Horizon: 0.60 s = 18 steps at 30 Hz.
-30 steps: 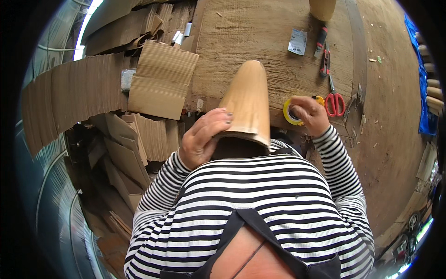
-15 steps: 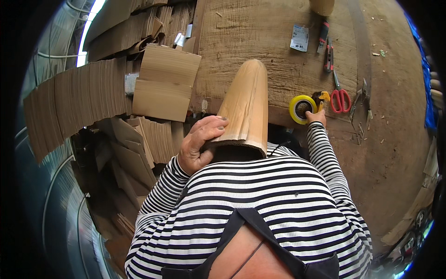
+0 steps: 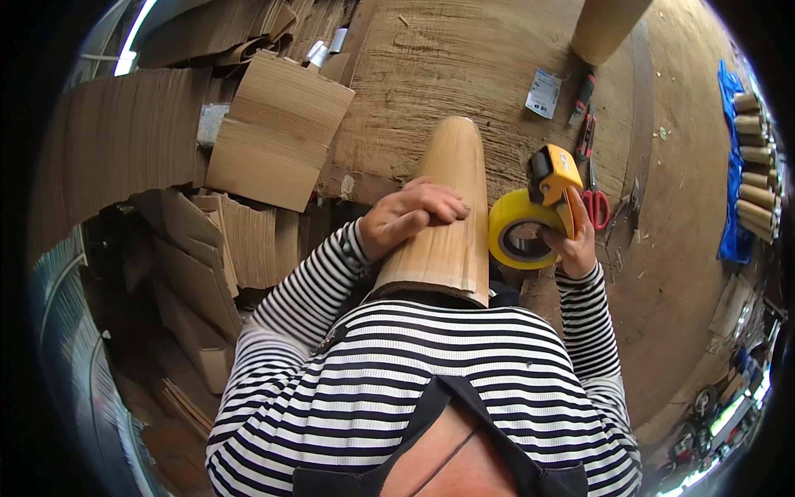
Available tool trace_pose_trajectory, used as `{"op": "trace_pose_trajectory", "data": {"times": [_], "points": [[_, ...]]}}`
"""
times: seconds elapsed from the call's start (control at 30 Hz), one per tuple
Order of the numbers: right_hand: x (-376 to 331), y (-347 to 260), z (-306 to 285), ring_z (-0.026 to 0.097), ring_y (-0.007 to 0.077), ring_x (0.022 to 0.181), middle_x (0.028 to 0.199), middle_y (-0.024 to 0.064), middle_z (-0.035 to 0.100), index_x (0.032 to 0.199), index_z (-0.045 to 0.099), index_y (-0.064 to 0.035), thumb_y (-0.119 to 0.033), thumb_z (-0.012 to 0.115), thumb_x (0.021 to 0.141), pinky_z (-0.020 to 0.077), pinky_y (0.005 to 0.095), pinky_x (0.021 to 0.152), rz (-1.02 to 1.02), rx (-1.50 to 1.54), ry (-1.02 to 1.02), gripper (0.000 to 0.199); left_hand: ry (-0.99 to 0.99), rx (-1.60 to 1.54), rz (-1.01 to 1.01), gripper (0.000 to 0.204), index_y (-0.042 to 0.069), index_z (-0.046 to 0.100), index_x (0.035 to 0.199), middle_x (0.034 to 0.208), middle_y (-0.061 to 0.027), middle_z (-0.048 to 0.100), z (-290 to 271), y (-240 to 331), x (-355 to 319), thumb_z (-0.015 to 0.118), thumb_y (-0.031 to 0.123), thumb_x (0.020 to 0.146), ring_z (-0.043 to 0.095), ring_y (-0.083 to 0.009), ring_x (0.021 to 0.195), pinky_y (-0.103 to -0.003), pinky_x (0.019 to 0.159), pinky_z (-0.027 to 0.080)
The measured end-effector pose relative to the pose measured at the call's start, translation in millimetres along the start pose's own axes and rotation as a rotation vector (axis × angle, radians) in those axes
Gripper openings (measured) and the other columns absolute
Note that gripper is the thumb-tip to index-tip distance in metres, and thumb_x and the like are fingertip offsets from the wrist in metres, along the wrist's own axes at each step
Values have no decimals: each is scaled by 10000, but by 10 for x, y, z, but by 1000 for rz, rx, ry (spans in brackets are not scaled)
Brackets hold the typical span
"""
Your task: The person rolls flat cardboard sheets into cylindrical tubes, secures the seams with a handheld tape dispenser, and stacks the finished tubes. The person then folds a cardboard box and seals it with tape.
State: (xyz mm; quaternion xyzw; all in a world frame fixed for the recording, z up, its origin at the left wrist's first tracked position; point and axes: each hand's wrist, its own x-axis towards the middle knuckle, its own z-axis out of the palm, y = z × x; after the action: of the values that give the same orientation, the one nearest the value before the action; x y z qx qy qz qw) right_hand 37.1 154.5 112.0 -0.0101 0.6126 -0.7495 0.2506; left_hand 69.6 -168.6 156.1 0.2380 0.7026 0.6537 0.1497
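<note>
Far left: long row of brown cardboard sheets point(image 3: 124, 145), packed on edge, bent along rim of view

Below that, slightly right: loose cardboard pieces point(image 3: 195, 298), leaning in shadow

Next along: flat cardboard square point(image 3: 281, 132), tilted, near left edge of wooden table point(image 3: 397, 74); two small whitish cylinders point(image 3: 316, 56) beyond its far side

Middle: left hand point(image 3: 414, 217), striped sleeve behind, fingers extended and slightly parted, resting across upper face of tapered tan tube point(image 3: 447, 257)

Tube itself: centre of view, wide open end with ragged dark rim towards striped shirt point(image 3: 464, 340), narrow rounded end pointing away over table; contact between rim and shirt impossible to tell

Just right of tube: yellow tape roll point(image 3: 501, 232), fitted in yellow-and-black dispenser point(image 3: 563, 170); contact with tube unclear

Right hand point(image 3: 573, 236): fingers closed on dispenser, thumb beside hub of roll

Behind and right: two red-and-black knives point(image 3: 585, 98), end to end; red-handled scissors point(image 3: 598, 209), partly hidden by hand; second tan tube point(image 3: 609, 29) at top edge; small metal tool point(image 3: 633, 200)

Far right: blue sheet point(image 3: 733, 166), with row of tan tubes point(image 3: 754, 182) alongside
</note>
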Motion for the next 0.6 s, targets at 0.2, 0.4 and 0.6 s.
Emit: {"op": "trace_pose_trajectory", "data": {"times": [0.2, 0.4, 0.6], "points": [[20, -274, 108, 446, 216, 1277, 1380, 139, 452, 1436, 293, 15, 75, 655, 722, 345, 341, 1074, -76, -97, -145, 803, 22, -327, -366, 729, -32, 344, 1277, 933, -82, 608, 12, -94, 383, 376, 606, 926, 589, -160, 956, -287, 908, 449], [157, -504, 207, 517, 233, 1205, 1307, 170, 505, 1385, 389, 19, 59, 702, 730, 394, 328, 1031, -251, -345, -265, 726, 16, -604, -417, 703, -7, 237, 1373, 802, -20, 555, 70, 6, 523, 457, 501, 940, 541, -96, 726, -228, 720, 447], [252, -731, 116, 593, 229, 1060, 1152, 154, 587, 1338, 477, -1, 64, 730, 671, 440, 303, 946, -349, -667, -447, 716, 131, -838, -400, 405, 61, 362, 1284, 762, 3, 514, 29, 187, 533, 531, 41, 917, 433, -54, 606, -185, 567, 399]]}}
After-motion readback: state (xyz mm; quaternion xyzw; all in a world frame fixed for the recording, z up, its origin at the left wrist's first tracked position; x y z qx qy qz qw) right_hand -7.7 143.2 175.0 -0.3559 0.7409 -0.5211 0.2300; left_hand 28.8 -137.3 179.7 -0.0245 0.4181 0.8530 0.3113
